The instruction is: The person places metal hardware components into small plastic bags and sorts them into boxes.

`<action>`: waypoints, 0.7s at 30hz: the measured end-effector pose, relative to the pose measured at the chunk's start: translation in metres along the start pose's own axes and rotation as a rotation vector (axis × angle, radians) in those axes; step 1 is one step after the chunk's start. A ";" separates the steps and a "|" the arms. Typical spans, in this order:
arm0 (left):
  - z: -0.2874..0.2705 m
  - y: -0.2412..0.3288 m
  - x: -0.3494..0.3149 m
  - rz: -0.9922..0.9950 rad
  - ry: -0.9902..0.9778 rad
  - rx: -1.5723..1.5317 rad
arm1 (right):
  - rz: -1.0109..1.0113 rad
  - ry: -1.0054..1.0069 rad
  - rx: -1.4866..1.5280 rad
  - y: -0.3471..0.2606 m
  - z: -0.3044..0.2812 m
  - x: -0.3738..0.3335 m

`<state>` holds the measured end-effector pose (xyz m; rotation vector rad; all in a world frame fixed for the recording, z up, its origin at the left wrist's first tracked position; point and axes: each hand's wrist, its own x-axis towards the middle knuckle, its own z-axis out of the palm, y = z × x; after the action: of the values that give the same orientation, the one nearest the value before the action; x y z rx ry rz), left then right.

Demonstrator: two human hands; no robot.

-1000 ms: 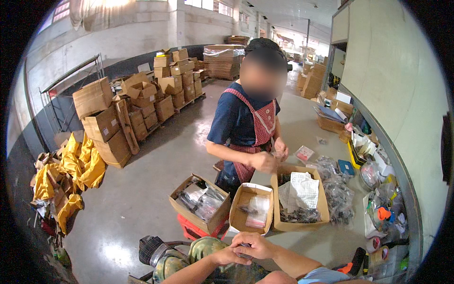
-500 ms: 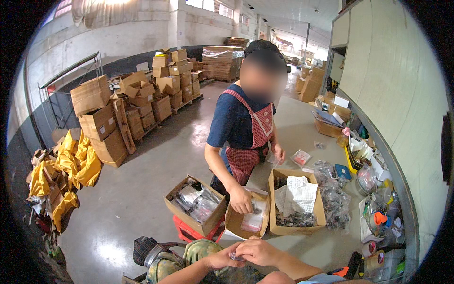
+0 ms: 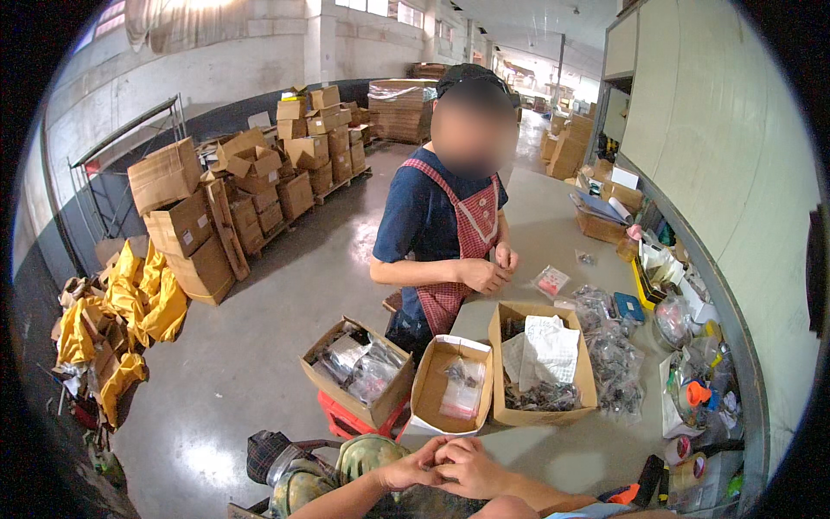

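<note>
My left hand and my right hand meet low in the middle of the view, fingers curled against each other. Whatever they pinch is hidden between the fingers. Just beyond them is a shallow open carton with small clear zip bags in it. To its right, a deeper carton contains dark small parts under a crumpled white paper sheet. Left of the shallow one, another carton is filled with bagged parts, resting on a red stool.
Across the table stands a co-worker in a checked apron, both hands together. Clear bags of parts, tape rolls and clutter line the right side. Stacked cartons and yellow sacks occupy the floor at left.
The co-worker's hand has left the shallow carton and joined the other hand near the apron. My fingers have closed over the small clear bag that showed between them.
</note>
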<state>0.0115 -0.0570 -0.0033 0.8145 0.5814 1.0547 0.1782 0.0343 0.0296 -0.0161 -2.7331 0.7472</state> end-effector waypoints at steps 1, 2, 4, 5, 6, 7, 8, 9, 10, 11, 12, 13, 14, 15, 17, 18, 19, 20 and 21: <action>0.002 0.000 -0.001 0.003 0.000 0.017 | 0.030 -0.021 -0.071 -0.005 -0.002 0.001; 0.001 0.000 -0.001 -0.009 0.002 0.008 | 0.017 0.042 -0.043 -0.006 -0.002 0.001; -0.002 -0.004 -0.003 -0.031 0.007 -0.012 | -0.009 0.166 0.017 -0.007 0.000 0.002; -0.002 -0.004 -0.002 -0.032 0.014 -0.028 | 0.016 0.202 0.023 -0.005 0.001 0.001; -0.002 -0.005 -0.001 -0.033 0.023 -0.045 | 0.042 0.239 0.029 -0.002 0.004 -0.001; -0.002 -0.005 -0.001 -0.033 0.031 -0.061 | 0.067 0.275 0.035 0.001 0.006 -0.001; -0.005 -0.010 -0.001 -0.031 0.022 -0.044 | 0.036 0.229 0.043 0.002 0.006 -0.001; -0.012 -0.018 -0.001 -0.028 0.013 -0.026 | 0.005 0.184 0.050 0.003 0.007 0.001; -0.017 -0.023 -0.001 -0.026 0.004 -0.008 | -0.026 0.138 0.057 0.003 0.007 0.001; -0.010 -0.015 0.001 -0.012 -0.012 0.008 | -0.014 0.090 0.066 0.002 0.006 -0.001; -0.004 -0.009 0.000 -0.022 -0.011 0.052 | -0.014 0.071 0.059 0.000 0.006 0.000; 0.000 -0.003 0.000 -0.032 -0.012 0.095 | -0.014 0.053 0.050 -0.001 0.004 0.000; 0.003 -0.003 -0.003 -0.046 -0.004 0.133 | -0.014 0.031 0.053 -0.003 0.006 0.001; 0.000 -0.008 -0.004 -0.014 0.014 0.145 | -0.014 0.050 0.059 -0.006 0.007 0.001; -0.007 -0.017 0.000 0.052 0.043 0.175 | -0.015 0.092 0.063 -0.008 0.007 0.004; -0.007 -0.018 0.001 0.039 0.071 0.174 | -0.014 0.107 0.131 -0.004 0.011 0.003; -0.005 -0.018 0.001 0.026 0.099 0.172 | -0.012 0.123 0.199 0.003 0.017 0.001; -0.004 -0.017 0.002 0.015 0.125 0.171 | -0.011 0.137 0.264 0.008 0.019 0.000; -0.005 -0.015 0.002 -0.003 0.177 0.201 | 0.037 0.121 0.310 0.012 0.019 -0.001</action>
<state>0.0164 -0.0574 -0.0186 0.8993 0.8492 1.0838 0.1722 0.0351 0.0077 -0.0423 -2.4823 1.1335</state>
